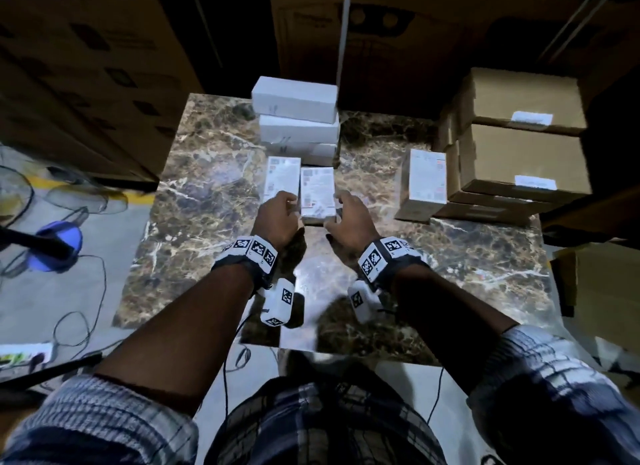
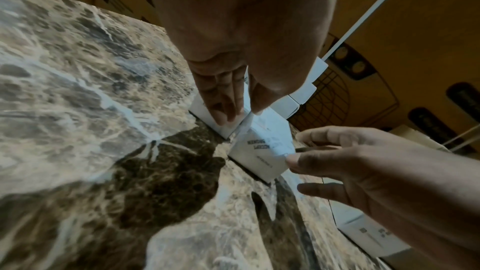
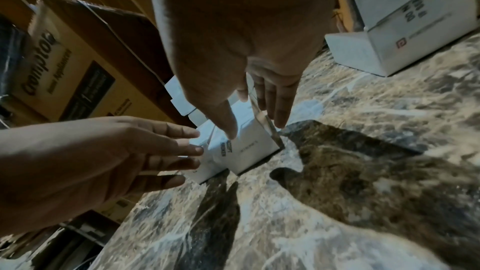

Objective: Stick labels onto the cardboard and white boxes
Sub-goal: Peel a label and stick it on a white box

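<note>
Two small white boxes lie side by side in the middle of the marble table (image 1: 450, 274), each with print on its top. My left hand (image 1: 289, 205) rests straight fingers on the near end of the left box (image 1: 282, 173); in the left wrist view its fingers (image 2: 221, 110) lie over that left box (image 2: 228, 130). My right hand (image 1: 332, 215) holds the right box (image 1: 317, 191) with the thumb on its top and the fingers (image 3: 275, 110) along its right side. That right box (image 3: 252, 149) stays on the table.
A stack of white boxes (image 1: 298, 118) stands just behind the two small ones. Another white box (image 1: 424, 184) stands to the right, beside stacked cardboard boxes (image 1: 519, 153) bearing white labels (image 1: 535, 182). Large cartons wall the back and left. Cables and a blue object (image 1: 59, 246) lie on the floor at left.
</note>
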`<state>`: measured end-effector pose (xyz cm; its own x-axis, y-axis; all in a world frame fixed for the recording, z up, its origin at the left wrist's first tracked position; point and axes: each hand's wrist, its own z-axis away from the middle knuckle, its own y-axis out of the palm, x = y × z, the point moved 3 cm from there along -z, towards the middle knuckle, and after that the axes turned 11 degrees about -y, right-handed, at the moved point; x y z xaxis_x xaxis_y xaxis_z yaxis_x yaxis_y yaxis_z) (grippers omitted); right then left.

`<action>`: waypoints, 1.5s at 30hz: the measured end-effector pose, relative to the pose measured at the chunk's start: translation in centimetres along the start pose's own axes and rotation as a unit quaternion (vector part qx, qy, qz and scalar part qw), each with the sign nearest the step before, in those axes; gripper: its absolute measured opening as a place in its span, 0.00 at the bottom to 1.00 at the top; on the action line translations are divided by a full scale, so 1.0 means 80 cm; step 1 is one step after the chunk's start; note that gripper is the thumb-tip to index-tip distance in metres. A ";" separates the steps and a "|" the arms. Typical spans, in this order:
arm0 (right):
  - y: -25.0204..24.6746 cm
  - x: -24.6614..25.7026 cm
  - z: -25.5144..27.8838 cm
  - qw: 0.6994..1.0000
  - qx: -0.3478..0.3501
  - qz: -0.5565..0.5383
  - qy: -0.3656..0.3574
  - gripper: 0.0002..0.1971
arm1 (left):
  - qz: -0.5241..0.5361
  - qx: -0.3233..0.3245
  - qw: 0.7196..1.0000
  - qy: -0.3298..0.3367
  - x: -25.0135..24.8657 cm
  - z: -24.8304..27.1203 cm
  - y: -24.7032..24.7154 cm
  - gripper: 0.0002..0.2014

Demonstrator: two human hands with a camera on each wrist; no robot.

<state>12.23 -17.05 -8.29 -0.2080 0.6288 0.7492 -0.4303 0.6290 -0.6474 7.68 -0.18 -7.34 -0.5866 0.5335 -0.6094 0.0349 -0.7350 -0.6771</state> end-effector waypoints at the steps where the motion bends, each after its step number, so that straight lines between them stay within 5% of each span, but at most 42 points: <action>1: 0.005 0.000 -0.002 1.000 0.016 0.010 -0.001 0.30 | 0.001 0.008 1.000 0.001 0.006 0.002 0.000 0.15; 4: 0.015 -0.003 -0.007 0.999 0.047 0.027 0.005 0.36 | 0.026 0.027 0.999 0.004 0.019 0.003 0.004 0.14; 16: 0.024 0.000 0.013 0.999 -0.023 0.032 0.007 0.37 | -0.002 0.031 0.995 0.094 0.012 0.014 0.004 0.27; 21: 0.002 0.019 0.026 0.997 -0.069 0.017 0.010 0.28 | -0.002 0.036 0.991 0.127 0.000 0.025 -0.007 0.30; 34: -0.031 0.045 0.076 0.995 -0.080 -0.005 0.056 0.14 | 0.034 0.047 0.985 0.160 -0.017 0.068 -0.030 0.24; 41: -0.007 0.040 0.094 0.993 -0.080 0.028 0.076 0.26 | 0.069 0.012 0.992 0.104 -0.009 0.079 -0.019 0.15; 45: 0.004 0.041 0.093 0.995 -0.066 0.031 0.062 0.25 | 0.045 -0.028 0.995 0.087 -0.003 0.075 -0.023 0.09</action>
<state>4.87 -18.22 -4.97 -0.1170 0.7140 0.6903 -0.2985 0.6376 -0.7102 2.93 -1.45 -3.49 -0.4306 0.5349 -0.7270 0.1278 -0.7612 -0.6358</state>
